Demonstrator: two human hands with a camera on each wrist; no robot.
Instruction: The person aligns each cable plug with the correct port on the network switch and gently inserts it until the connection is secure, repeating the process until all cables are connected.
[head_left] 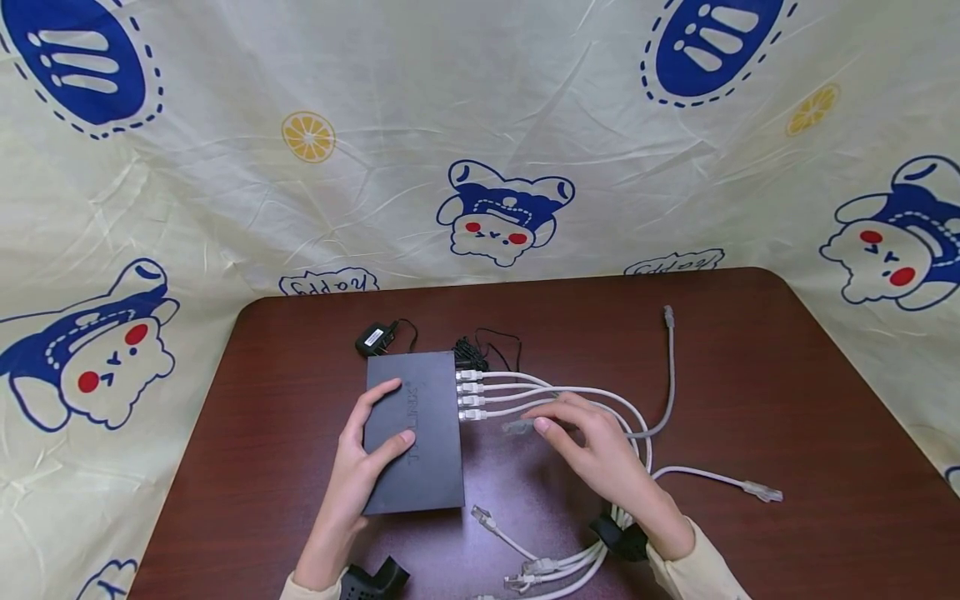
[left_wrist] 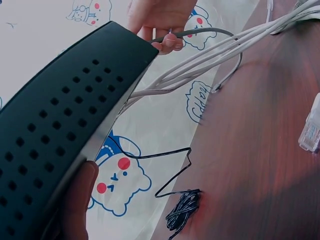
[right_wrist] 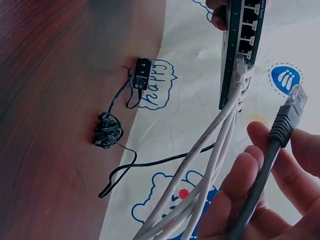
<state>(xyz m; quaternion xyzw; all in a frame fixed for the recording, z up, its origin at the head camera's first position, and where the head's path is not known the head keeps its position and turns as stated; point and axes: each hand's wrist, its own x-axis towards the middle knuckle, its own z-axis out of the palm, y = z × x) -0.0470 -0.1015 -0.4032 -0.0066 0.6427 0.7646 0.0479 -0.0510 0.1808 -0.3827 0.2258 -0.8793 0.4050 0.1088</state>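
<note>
A dark grey network switch (head_left: 431, 483) is held by my left hand (head_left: 363, 462), whose thumb and index finger lie on its top. Several white network cables (head_left: 517, 388) are plugged into ports on its right side. Bare ports (right_wrist: 247, 32) show beside those plugs in the right wrist view. My right hand (head_left: 600, 446) pinches a grey network cable just behind its clear plug (right_wrist: 296, 100), which is apart from the switch. That cable's other end (head_left: 670, 333) lies toward the back right of the table. In the left wrist view, the switch's vented side (left_wrist: 65, 120) fills the left.
Behind the switch lie a black power adapter (head_left: 375, 340) and its bundled black cord (head_left: 468, 354). Loose white cable ends (head_left: 761, 492) lie at the right and others (head_left: 540, 568) near the front. A patterned cloth (head_left: 397, 217) hangs behind the brown table (head_left: 750, 375).
</note>
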